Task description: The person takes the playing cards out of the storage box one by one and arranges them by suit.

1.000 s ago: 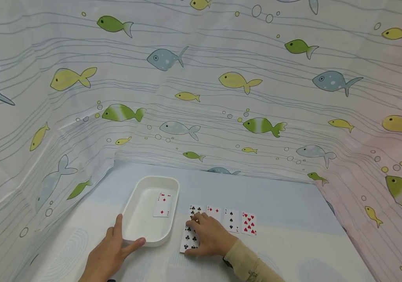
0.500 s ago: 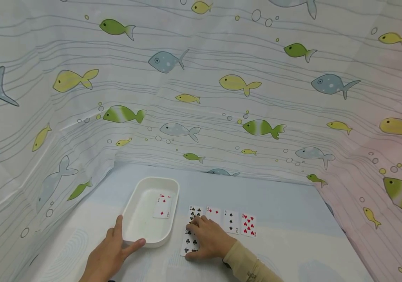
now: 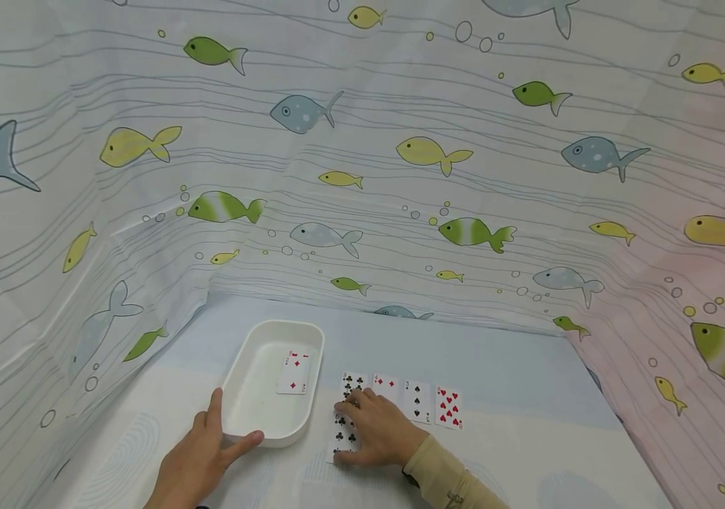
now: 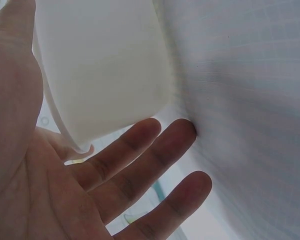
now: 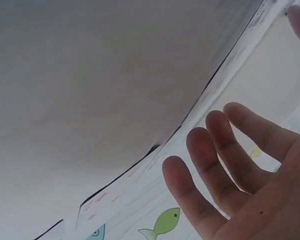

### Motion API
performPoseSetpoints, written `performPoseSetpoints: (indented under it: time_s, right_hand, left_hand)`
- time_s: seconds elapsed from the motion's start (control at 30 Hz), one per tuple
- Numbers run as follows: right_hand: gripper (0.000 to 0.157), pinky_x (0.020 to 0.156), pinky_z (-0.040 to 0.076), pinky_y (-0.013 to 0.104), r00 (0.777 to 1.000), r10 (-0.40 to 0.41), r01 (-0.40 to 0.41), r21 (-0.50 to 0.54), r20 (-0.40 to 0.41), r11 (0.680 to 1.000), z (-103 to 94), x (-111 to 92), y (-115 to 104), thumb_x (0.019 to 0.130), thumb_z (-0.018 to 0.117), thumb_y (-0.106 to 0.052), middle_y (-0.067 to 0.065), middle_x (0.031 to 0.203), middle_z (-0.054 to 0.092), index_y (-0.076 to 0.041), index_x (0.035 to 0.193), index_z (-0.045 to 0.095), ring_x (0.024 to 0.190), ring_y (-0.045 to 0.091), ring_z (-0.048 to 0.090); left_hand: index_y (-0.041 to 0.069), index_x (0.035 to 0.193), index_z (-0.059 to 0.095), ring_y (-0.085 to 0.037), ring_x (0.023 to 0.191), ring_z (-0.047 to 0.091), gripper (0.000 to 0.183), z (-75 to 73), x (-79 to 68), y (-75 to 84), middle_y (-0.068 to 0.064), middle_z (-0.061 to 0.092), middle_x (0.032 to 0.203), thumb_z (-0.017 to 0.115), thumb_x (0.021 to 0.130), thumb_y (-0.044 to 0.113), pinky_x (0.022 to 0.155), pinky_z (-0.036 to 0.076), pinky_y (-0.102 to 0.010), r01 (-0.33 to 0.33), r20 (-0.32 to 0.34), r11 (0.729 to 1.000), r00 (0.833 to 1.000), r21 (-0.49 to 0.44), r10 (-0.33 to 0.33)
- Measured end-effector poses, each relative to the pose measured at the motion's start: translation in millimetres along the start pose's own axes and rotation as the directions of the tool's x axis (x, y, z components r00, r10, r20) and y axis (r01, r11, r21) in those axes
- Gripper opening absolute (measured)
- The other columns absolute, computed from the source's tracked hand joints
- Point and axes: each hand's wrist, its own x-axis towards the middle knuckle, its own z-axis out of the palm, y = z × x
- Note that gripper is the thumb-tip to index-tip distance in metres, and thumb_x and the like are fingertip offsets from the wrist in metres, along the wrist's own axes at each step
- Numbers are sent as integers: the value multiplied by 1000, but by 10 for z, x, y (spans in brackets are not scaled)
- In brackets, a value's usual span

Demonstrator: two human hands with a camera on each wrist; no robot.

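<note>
My left hand [image 3: 193, 459] is at the near left corner of a white tray [image 3: 225, 417], index finger along its left side and thumb on the near rim. The left wrist view shows its other fingers loosely extended beside the tray wall. My right hand [image 3: 378, 428] lies over a playing card of clubs [image 3: 339, 437], thumb on the card's near end and fingertips around its far end. This card overlaps another clubs card [image 3: 355, 379] above it. The right wrist view shows these fingers [image 5: 202, 150] spread and gently bent. Part of both clubs cards is hidden.
Inside the tray lies a two of diamonds [image 3: 295, 373]. Right of the clubs are a diamonds card [image 3: 385, 382], partly hidden, a spades card [image 3: 417, 403] and a hearts card [image 3: 449, 407], in a row. Fish-printed sheeting [image 3: 388, 212] encloses the table [image 3: 502, 367].
The lower clubs card has slid slightly nearer to me under my right hand, and its near end shows past my thumb. My left hand and the tray have stayed in place.
</note>
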Motion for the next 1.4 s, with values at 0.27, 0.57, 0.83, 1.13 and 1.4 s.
performPoseSetpoints:
  time_s: [0.27,0.57,0.83,1.13,1.4]
  right_hand:
    - [67,87,51,33,999,31,-30,25,-33,999,-82,47,4,89,67,-61,0,129,56,-20,141,58,112,15,54]
    - [57,93,53,37,984,52,-40,72,-170,997,-198,198,27,94,69,-46,3,131,58,-16,141,58,115,18,58]
    - [57,87,54,31,976,52,-37,71,-210,997,-323,384,46,95,68,-44,4,131,58,-13,142,57,109,15,58]
    - [61,97,51,31,983,49,-27,124,-179,992,-421,650,29,96,67,-44,7,136,55,-10,145,53,116,17,61]
    - [68,102,47,32,986,82,-58,163,-142,985,-449,902,16,96,66,-49,5,144,50,-14,151,47,124,18,58]
  left_hand:
    - [-6,159,8,-32,96,62,123,-4,-2,13,-30,50,128,60,84,77,74,50,-50,-9,-6,1000,1000,-1,9]
    - [-6,158,9,-32,97,62,121,-2,3,15,-30,50,128,61,86,75,76,51,-51,-9,-6,1000,1000,4,9]
    - [-6,158,9,-31,96,62,121,9,3,10,-30,51,128,62,85,75,76,51,-52,-4,-4,1000,1000,4,4]
    - [-6,159,9,-33,98,62,119,3,4,-9,-29,51,128,63,86,72,79,50,-53,-11,-14,1000,1000,7,11]
    - [-6,158,9,-34,99,62,120,13,15,-7,-31,50,129,62,86,73,79,51,-54,-5,-2,1000,1000,0,5]
